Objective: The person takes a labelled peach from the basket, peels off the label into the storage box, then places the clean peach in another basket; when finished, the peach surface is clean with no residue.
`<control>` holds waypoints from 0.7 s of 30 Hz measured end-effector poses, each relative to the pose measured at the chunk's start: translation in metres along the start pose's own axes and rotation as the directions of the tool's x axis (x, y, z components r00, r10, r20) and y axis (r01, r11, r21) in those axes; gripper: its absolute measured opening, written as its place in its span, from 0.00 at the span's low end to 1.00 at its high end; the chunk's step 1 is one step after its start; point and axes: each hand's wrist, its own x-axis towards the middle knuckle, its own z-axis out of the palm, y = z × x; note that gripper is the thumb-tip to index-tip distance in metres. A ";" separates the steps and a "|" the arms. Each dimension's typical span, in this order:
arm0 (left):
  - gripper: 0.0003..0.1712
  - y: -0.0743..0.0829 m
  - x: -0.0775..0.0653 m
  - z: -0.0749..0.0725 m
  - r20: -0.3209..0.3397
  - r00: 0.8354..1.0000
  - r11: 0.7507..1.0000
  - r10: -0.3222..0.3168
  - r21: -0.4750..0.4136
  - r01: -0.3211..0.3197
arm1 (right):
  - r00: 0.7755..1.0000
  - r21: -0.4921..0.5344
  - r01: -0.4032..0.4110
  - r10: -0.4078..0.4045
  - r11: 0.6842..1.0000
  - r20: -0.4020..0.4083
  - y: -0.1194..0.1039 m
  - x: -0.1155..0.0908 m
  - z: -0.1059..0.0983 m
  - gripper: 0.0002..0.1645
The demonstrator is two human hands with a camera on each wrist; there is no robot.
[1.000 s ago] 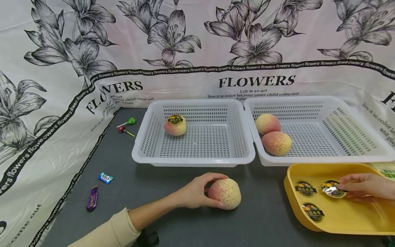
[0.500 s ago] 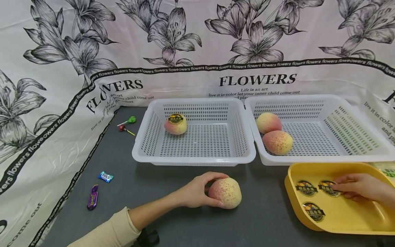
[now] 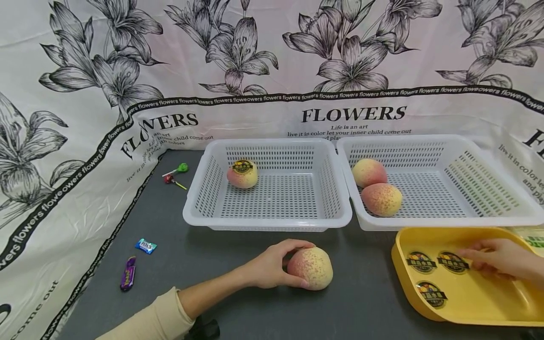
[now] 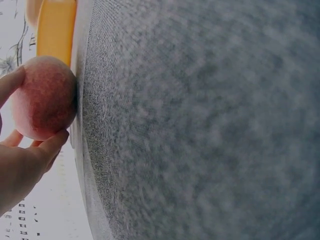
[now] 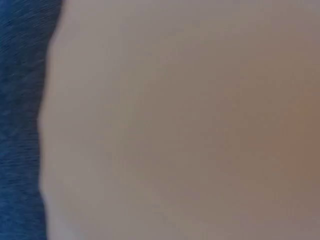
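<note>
My left hand point(image 3: 274, 264) grips a peach point(image 3: 312, 269) on the dark table, thumb on the near side and fingers on the far side. The left wrist view shows the same peach point(image 4: 45, 97) between thumb and fingers. Over a yellow tray point(image 3: 480, 309) my right hand point(image 3: 505, 257) has its fingertips at the upper right edge of a round black-and-gold sticker point(image 3: 453, 262), which lies flat; whether they pinch it is unclear. Two more such stickers lie left of it, one sticker point(image 3: 421, 262) farther back and one sticker point(image 3: 431, 293) nearer. Blurred skin fills most of the right wrist view.
A white basket point(image 3: 267, 222) holds a peach point(image 3: 242, 174) bearing a sticker. In the basket point(image 3: 450, 222) to its right sit two peaches without visible stickers. Two lollipops point(image 3: 182, 167) and two wrapped sweets point(image 3: 146, 245) lie on the left. A floral cloth point(image 3: 250, 113) hangs behind.
The sticker at my right fingertips was tilted and shiny a second ago and now lies flat on the tray. The right hand has shifted slightly. My left hand still holds the peach in place.
</note>
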 end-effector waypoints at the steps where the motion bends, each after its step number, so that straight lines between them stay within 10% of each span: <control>1: 0.39 0.000 0.000 0.000 0.000 1.000 1.000 0.000 -0.004 0.000 | 0.999 0.043 -0.022 0.020 0.999 0.035 -0.001 -0.001 -0.002 0.28; 8: 0.39 -0.001 0.000 0.000 -0.003 1.000 1.000 0.007 0.010 -0.007 | 0.946 0.362 -0.036 -0.085 0.932 0.313 -0.023 -0.011 -0.006 0.26; 17: 0.39 0.000 0.001 0.000 0.000 1.000 1.000 0.010 0.019 -0.010 | 0.735 0.781 -0.031 -0.515 0.624 0.441 -0.077 -0.018 0.021 0.28; 21: 0.39 -0.001 0.001 0.000 -0.001 1.000 1.000 0.010 0.024 -0.010 | 0.749 0.799 -0.004 -0.528 0.601 0.400 -0.107 -0.024 0.042 0.25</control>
